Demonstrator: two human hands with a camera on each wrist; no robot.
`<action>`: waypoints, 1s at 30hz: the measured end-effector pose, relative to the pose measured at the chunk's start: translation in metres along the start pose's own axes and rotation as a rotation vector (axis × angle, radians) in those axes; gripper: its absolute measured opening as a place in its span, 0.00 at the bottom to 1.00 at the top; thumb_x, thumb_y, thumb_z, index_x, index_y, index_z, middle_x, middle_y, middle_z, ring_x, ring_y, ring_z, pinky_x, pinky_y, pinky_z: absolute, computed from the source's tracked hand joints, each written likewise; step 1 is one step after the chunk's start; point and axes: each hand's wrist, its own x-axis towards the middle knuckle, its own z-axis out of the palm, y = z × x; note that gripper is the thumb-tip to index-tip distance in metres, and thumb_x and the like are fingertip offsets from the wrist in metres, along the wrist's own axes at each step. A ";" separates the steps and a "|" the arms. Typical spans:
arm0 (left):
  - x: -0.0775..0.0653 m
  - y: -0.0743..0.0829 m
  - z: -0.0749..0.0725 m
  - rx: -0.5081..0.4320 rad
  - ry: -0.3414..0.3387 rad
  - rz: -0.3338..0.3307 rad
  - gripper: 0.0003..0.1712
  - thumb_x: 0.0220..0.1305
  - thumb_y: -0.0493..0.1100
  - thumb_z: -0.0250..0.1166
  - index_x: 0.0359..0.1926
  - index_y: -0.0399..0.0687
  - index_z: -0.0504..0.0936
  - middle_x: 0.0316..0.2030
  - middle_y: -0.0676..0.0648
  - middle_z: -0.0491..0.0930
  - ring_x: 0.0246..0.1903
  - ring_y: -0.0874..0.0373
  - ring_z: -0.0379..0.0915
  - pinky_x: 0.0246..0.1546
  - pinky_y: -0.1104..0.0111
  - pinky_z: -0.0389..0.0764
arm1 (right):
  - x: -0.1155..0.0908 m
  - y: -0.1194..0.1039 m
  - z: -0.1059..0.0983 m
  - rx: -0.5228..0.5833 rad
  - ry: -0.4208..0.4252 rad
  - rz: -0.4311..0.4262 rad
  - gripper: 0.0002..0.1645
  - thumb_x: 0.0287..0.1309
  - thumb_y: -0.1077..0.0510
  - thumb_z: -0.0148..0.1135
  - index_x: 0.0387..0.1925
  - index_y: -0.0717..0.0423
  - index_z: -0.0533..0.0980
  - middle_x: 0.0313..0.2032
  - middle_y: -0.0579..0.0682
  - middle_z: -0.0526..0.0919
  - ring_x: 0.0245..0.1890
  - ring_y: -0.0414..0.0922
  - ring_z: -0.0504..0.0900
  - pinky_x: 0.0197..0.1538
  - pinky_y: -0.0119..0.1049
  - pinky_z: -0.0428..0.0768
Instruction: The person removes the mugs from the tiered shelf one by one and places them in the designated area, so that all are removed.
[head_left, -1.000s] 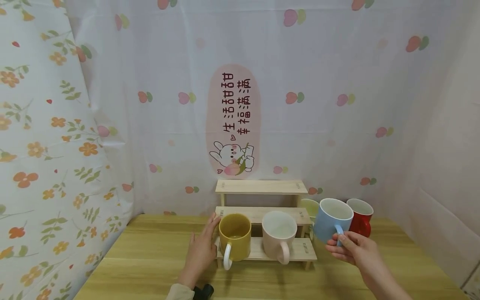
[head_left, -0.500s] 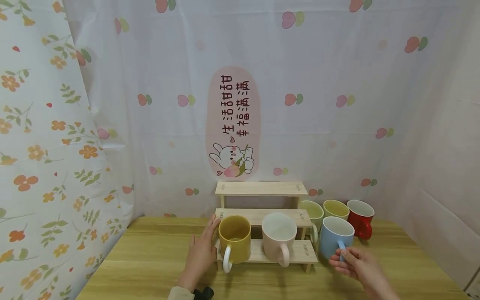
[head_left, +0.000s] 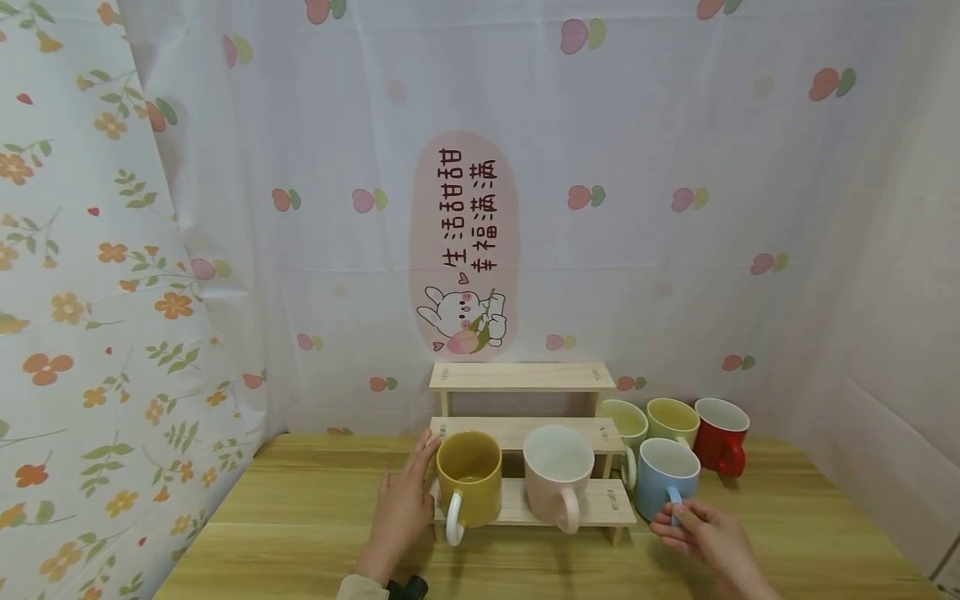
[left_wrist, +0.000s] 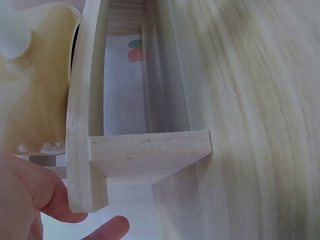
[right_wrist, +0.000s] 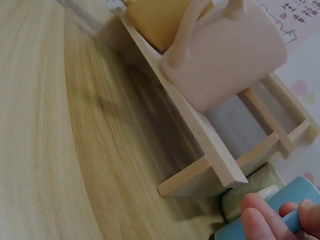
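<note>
My right hand (head_left: 708,537) pinches the handle of a light blue mug (head_left: 660,487), which stands upright on the table right of the wooden tiered rack (head_left: 521,429). In the right wrist view, thumb and fingers close on that blue handle. My left hand (head_left: 402,508) rests against the left end of the rack, its fingers reaching forward beside a mustard mug (head_left: 480,492). In the left wrist view, its fingertips touch the end of the lowest board (left_wrist: 82,195). A pale pink mug (head_left: 551,471) shares the lowest step, handle forward.
Behind the blue mug stand a pale green mug (head_left: 628,421), a yellow-green mug (head_left: 671,417) and a red mug (head_left: 723,433). The rack's upper two boards bear nothing. A patterned curtain (head_left: 337,208) hangs behind the table (head_left: 285,517).
My right hand has lowered the blue mug to the table and shifted it slightly left, uncovering the yellow-green mug behind. The left hand stays in place.
</note>
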 end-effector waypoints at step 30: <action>0.000 0.000 0.001 0.009 -0.016 -0.005 0.50 0.45 0.22 0.62 0.71 0.55 0.60 0.72 0.46 0.57 0.36 0.55 0.81 0.56 0.28 0.58 | 0.022 0.007 0.001 -0.031 -0.008 -0.020 0.17 0.71 0.64 0.40 0.47 0.79 0.66 0.33 0.52 0.84 0.32 0.42 0.86 0.39 0.34 0.85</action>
